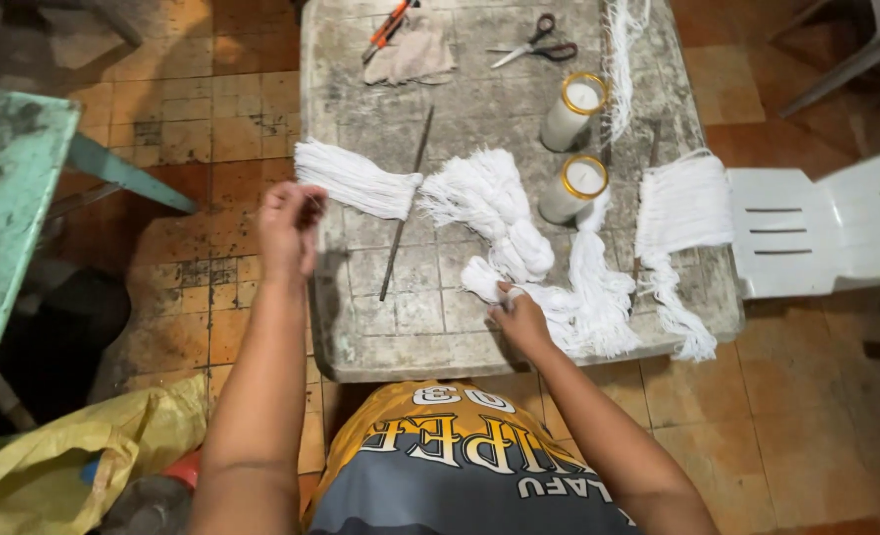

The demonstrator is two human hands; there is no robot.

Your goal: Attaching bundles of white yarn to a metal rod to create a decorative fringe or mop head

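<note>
Head view, looking down on a worn grey table (pixel 361 337). Right hand (pixel 519 317) closed in a pinch on the near end of a heap of white cotton strings (pixel 559 297) lying at the table's front edge. Left hand (pixel 289 226) raised beside the table's left edge, fingers curled into a loose fist; blurred, possibly pinching a thin strand, cannot tell for sure.

Strings judged very light, limp, no stiffness; likely to tangle and fray, not slippery. Best taken at a bundled end or by single strands pinched between fingertips, not scooped from the middle.

Around: flat string bundle (pixel 356 180) on the left, fluffier knotted bundle (pixel 489 198) at centre, wide combed bundle (pixel 682 203) on the right. Thin metal rod (pixel 405 208) between the left and centre bundles. Two white glass candles with gold rims (pixel 570 149) upright just behind the heap, easily knocked. Scissors (pixel 537 48), orange-handled tool (pixel 388 25) and cloth (pixel 410 54) at the far end. White plastic chair (pixel 826 233) touching the right side; yellow bag (pixel 73 466) on the floor.
</note>
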